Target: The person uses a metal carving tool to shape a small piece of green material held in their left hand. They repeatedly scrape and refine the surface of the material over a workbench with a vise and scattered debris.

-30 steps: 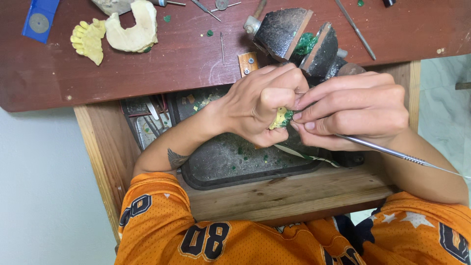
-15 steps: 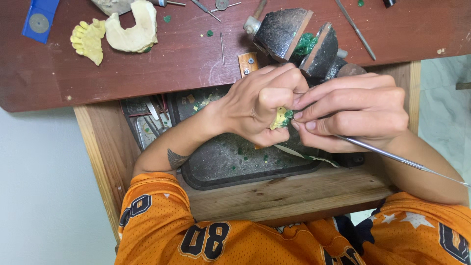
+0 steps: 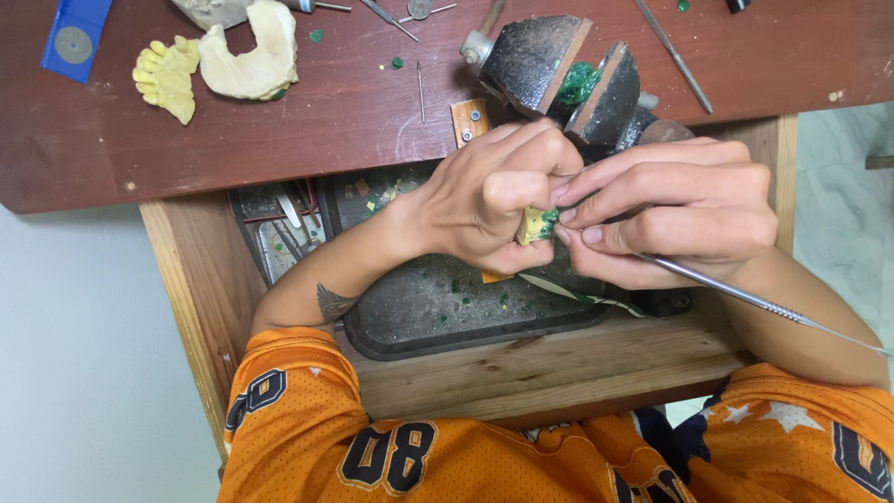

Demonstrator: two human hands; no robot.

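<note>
A small yellow and green piece is pinched between the curled fingers of the left hand, which is held over a dark metal tray set in an open wooden drawer. The right hand is pressed against the same piece, its fingertips touching the green part, while a thin metal tool is gripped in its closed fingers and runs out to the right beneath the palm. Green chips are scattered on the tray below the hands. A round dark vise with green material clamped in its slot is seen just behind the hands at the edge of the reddish-brown workbench. At the far left of the bench a yellow dental cast lies just beside a cream-coloured cast, with a blue card holding a round disc near the corner. Thin metal picks are lying on the bench top.
</note>
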